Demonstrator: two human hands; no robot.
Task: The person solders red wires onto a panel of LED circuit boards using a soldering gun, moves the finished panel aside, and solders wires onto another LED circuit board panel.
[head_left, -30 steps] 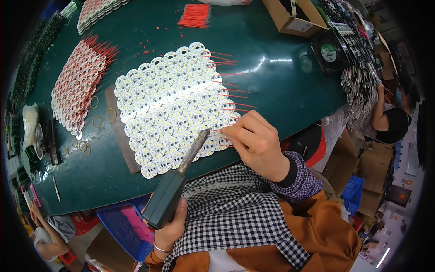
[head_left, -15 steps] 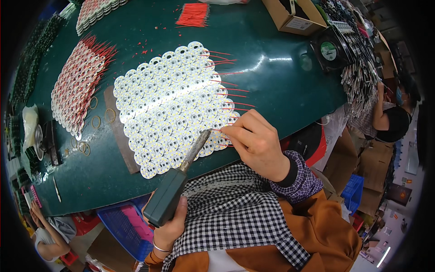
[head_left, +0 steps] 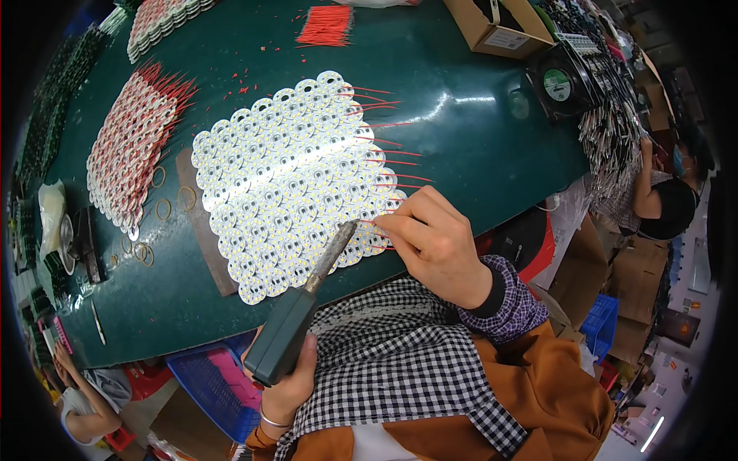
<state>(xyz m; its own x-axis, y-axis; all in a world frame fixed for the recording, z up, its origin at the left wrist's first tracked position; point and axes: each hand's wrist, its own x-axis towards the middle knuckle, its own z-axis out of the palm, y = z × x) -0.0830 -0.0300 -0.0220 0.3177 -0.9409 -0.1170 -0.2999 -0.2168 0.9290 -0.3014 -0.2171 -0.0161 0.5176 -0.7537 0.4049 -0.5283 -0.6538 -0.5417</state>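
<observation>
My left hand (head_left: 290, 384) is wrapped round the dark green handle of a soldering iron (head_left: 286, 336). The iron's tip rests at the right edge of a sheet of round white LED boards (head_left: 284, 184), close to my right fingertips. My right hand (head_left: 432, 237) pinches a thin red wire (head_left: 367, 223) by that tip. Several more red wires (head_left: 403, 152) stick out from the sheet's right edge. The joint under the tip is too small to make out. A brown board (head_left: 201, 223) shows under the sheet's left side.
On the green table (head_left: 477, 138) lie a red wire bundle (head_left: 327, 25), another board stack with red wires (head_left: 131, 150), and rubber bands (head_left: 163, 207). A black fan (head_left: 561, 84) and cardboard box (head_left: 500, 31) stand at the far right. Other people (head_left: 661, 192) sit at both sides.
Almost nothing differs. The iron's tip and my right hand stay at the same spot on the sheet's right edge.
</observation>
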